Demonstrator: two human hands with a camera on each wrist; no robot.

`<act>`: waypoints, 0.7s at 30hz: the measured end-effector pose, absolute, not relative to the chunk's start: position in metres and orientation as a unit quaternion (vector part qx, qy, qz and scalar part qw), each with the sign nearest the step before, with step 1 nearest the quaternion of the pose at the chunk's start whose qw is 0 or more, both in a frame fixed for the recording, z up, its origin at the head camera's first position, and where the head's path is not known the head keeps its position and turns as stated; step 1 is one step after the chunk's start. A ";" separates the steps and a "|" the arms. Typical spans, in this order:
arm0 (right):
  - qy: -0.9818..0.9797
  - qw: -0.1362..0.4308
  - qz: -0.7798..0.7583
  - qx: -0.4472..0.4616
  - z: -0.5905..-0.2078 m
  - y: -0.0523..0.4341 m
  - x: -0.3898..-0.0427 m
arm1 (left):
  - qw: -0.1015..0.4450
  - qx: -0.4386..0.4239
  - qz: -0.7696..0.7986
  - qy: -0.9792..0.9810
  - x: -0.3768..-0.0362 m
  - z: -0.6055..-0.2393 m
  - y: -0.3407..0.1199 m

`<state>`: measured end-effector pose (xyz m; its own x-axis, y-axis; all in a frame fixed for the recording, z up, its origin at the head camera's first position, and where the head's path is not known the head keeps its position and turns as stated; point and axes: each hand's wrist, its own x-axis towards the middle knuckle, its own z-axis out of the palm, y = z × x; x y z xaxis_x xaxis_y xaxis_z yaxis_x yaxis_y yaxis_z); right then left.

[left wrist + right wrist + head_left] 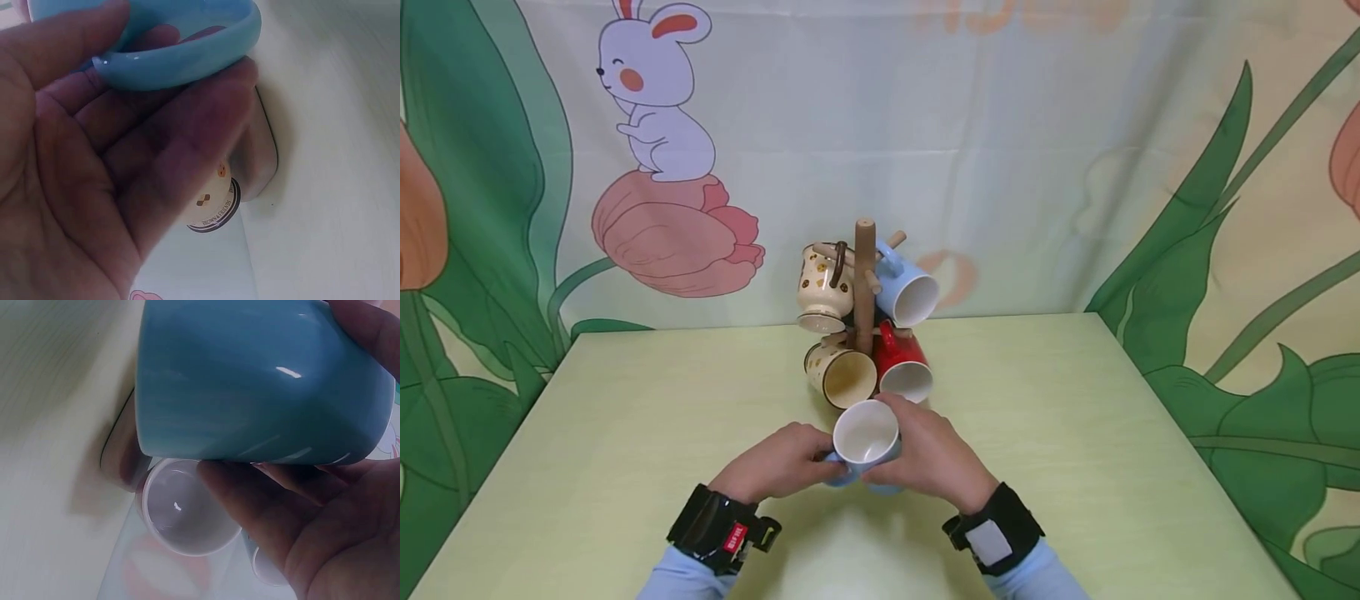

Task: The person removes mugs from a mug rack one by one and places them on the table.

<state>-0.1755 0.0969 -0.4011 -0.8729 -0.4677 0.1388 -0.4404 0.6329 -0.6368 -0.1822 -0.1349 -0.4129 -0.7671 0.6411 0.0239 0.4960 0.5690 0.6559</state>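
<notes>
Both hands hold a light blue mug (pixel 867 435) in front of a wooden mug stand (pixel 865 292). Its white inside faces up toward the head camera. My left hand (pixel 784 461) pinches the mug's handle (pixel 181 67), with the thumb on one side and fingers on the other. My right hand (pixel 936 454) grips the mug's body from the right; in the right wrist view the smooth blue wall (pixel 262 381) lies between thumb and fingers. Part of the mug is hidden behind the fingers.
On the stand hang a patterned cream mug (pixel 823 292) and another blue mug (pixel 910 292) above, a second cream mug (pixel 842 377) and a red mug (pixel 901 354) below. The pale green table (pixel 662 400) meets a printed cloth backdrop (pixel 1015 167) behind.
</notes>
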 end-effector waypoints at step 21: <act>0.909 0.095 -0.349 -0.207 -0.397 0.110 -0.183 | 0.129 0.289 0.327 0.891 -0.181 -0.406 -0.158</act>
